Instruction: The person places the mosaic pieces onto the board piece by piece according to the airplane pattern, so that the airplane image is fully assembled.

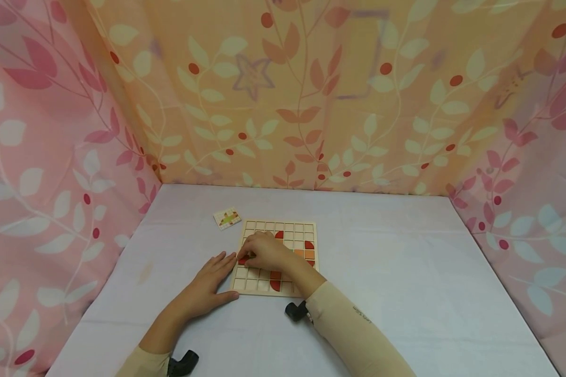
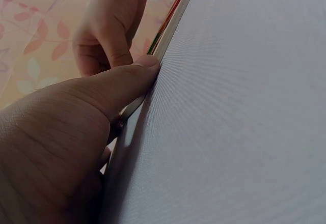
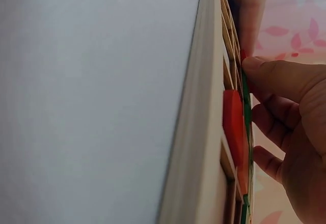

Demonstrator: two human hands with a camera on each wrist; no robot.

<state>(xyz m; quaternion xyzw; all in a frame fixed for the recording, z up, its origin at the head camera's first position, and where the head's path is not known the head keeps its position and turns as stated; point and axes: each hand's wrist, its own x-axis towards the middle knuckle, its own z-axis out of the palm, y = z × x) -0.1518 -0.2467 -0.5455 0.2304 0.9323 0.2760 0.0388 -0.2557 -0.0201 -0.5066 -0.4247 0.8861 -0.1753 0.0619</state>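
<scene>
A square wooden grid board (image 1: 315, 226) lies flat, with red and orange pieces set in some of its cells. My right hand (image 1: 266, 251) reaches over its left half. Thumb and index finger pinch a red piece (image 1: 242, 261) at the left edge; most of it is covered by the fingers. In the right wrist view, the right hand (image 3: 293, 89) is close over the board, beside green pieces (image 3: 247, 104). My left hand (image 1: 207, 288) is spread on the table with straight fingers at the board's left edge. Its thumb rests by the near corner, as the left wrist view shows.
A small pattern card (image 1: 227, 218) with a coloured design lies past the board's far left corner. White cloth covers the table (image 1: 387, 251). Floral curtains (image 1: 273, 104) stand at the back and both sides.
</scene>
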